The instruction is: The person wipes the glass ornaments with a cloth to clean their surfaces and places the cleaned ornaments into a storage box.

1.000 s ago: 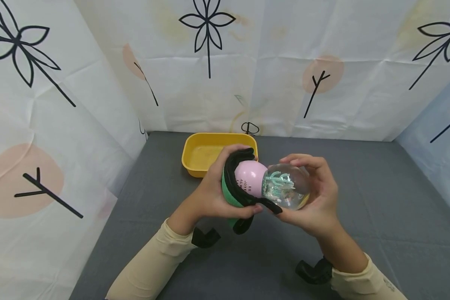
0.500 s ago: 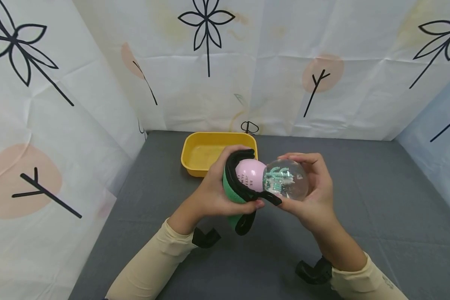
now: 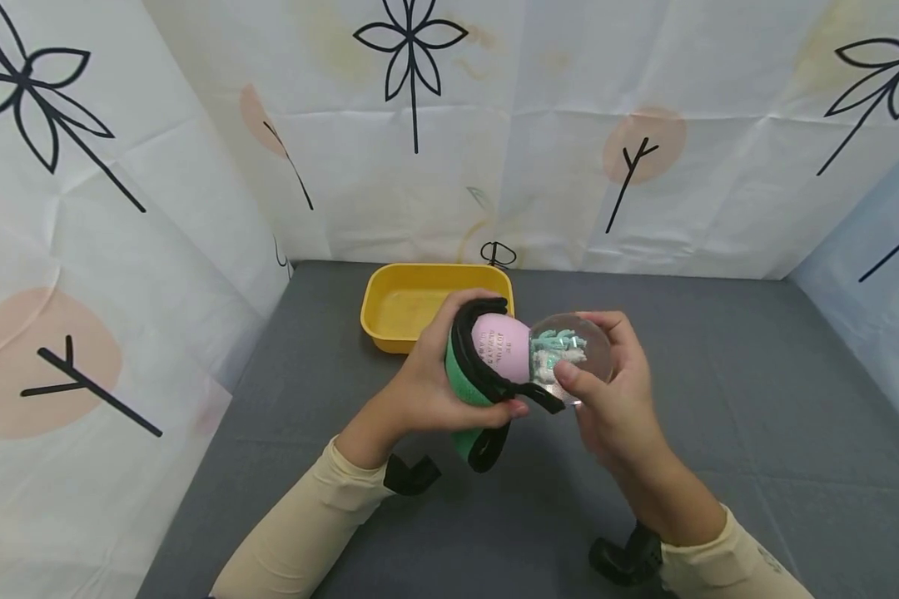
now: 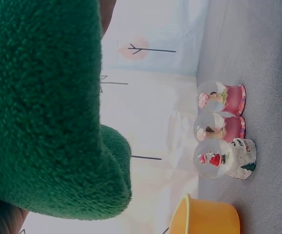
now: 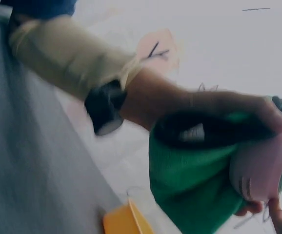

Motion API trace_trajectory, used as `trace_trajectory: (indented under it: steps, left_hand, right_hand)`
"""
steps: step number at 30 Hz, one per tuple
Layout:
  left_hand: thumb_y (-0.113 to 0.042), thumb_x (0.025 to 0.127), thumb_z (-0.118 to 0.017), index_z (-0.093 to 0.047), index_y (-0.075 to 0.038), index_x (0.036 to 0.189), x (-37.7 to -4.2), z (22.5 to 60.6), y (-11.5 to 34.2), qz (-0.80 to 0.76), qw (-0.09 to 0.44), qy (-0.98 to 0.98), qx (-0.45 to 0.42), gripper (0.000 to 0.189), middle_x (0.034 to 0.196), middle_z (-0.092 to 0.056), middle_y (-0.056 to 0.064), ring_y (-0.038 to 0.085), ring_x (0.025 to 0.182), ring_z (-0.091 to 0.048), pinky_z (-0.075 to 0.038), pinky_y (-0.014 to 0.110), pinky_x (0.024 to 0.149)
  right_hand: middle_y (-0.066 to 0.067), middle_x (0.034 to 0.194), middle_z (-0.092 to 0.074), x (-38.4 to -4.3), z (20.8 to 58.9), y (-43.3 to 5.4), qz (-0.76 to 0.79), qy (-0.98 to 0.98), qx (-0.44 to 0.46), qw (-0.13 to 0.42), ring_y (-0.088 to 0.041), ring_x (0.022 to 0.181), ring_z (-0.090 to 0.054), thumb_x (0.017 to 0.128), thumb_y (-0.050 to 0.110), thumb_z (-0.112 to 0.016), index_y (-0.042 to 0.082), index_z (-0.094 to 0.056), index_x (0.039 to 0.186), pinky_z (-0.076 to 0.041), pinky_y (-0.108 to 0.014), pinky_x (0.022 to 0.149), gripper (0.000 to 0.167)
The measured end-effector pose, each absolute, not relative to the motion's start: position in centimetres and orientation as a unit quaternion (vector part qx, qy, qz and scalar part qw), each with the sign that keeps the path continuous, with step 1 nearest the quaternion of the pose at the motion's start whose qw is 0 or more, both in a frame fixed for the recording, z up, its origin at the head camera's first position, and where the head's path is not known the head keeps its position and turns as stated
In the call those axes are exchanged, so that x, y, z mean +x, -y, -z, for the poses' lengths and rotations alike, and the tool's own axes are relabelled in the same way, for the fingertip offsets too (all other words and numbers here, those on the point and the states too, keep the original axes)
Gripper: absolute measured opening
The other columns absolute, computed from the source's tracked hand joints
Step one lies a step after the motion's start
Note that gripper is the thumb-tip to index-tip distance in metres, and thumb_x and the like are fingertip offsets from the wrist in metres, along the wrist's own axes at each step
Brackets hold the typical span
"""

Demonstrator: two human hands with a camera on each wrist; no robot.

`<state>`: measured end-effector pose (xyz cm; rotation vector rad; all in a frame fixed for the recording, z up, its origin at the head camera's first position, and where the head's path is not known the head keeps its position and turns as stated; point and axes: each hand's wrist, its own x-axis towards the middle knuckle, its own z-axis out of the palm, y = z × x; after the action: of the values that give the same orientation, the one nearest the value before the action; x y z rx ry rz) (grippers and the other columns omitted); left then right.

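A snow globe [image 3: 500, 345] lies sideways in the air, with lettering on its pink base and a small green and white figure inside the clear ball. My left hand [image 3: 427, 387] grips a green fuzzy cloth [image 3: 460, 378] with black edging, which wraps round the base's left end. On the ball, my right hand [image 3: 622, 399] presses its thumb to the front, while its fingers curl behind. Green plush [image 4: 43, 107] fills much of the left wrist view. The cloth's black-edged mouth [image 5: 204, 129] shows beside the pink base in the right wrist view.
A yellow tub [image 3: 397, 312] stands at the back of the grey table [image 3: 704, 358], behind my left hand. In the left wrist view, a white-based snow globe [image 4: 242, 158] and two pink-based ones [image 4: 234, 100] stand in a row. Patterned white sheets [image 3: 539, 166] surround the table.
My right hand has turned and shifted slightly left, bringing its thumb onto the front of the ball. The snow globe has rolled, so its lettering faces differently. My left hand stays nearly still.
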<state>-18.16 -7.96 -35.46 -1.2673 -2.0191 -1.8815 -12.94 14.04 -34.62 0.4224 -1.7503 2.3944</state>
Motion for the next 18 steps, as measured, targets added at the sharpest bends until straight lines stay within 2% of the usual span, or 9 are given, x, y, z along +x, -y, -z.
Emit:
trace_trajectory:
  steps: [3, 6, 13, 18]
  left_hand:
    - [-0.005, 0.061, -0.101, -0.038, -0.010, 0.151, -18.18, 35.43, 7.77, 0.603, 0.074, 0.677, -0.416, 0.109, 0.133, -0.060, 0.008, 0.023, 0.118, -0.062, -0.060, 0.039, 0.103]
    - [-0.010, 0.061, -0.102, -0.037, -0.009, 0.152, -18.22, 35.45, 7.71, 0.588, 0.088, 0.689, -0.415, 0.112, 0.134, -0.060, 0.008, 0.021, 0.120, -0.062, -0.060, 0.038, 0.104]
    - [-0.010, 0.062, -0.100, -0.039, -0.011, 0.151, -18.55, 35.63, 8.20, 0.596, 0.085, 0.687, -0.407, 0.108, 0.135, -0.061, 0.007, 0.023, 0.119, -0.063, -0.061, 0.039, 0.102]
    - [-0.013, 0.063, -0.099, -0.040, -0.011, 0.151, -18.55, 35.47, 8.36, 0.601, 0.094, 0.692, -0.388, 0.105, 0.135, -0.062, 0.006, 0.022, 0.119, -0.064, -0.061, 0.039, 0.102]
  right_hand:
    - [-0.008, 0.127, -0.062, -12.86, 34.50, -14.12, -0.819, 0.565, 0.101, 0.009, -0.017, 0.107, -0.064, 0.101, 0.016, -0.061, 0.012, -0.048, 0.130, -0.064, -0.027, 0.085, 0.032]
    - [-0.004, 0.122, -0.065, -12.94, 34.42, -14.16, -0.831, 0.551, 0.079, -0.024, -0.012, 0.101, -0.066, 0.104, 0.025, -0.057, 0.012, -0.048, 0.126, -0.063, -0.026, 0.084, 0.027]
    - [-0.010, 0.128, -0.059, -13.21, 34.20, -14.35, -0.796, 0.596, 0.100, -0.016, -0.016, 0.103, -0.066, 0.103, 0.014, -0.057, 0.013, -0.046, 0.125, -0.065, -0.030, 0.084, 0.025]
    - [-0.013, 0.132, -0.055, -13.61, 34.20, -14.75, -0.776, 0.609, 0.164, 0.019, -0.019, 0.108, -0.065, 0.098, 0.001, -0.057, 0.011, -0.050, 0.135, -0.066, -0.031, 0.085, 0.039]
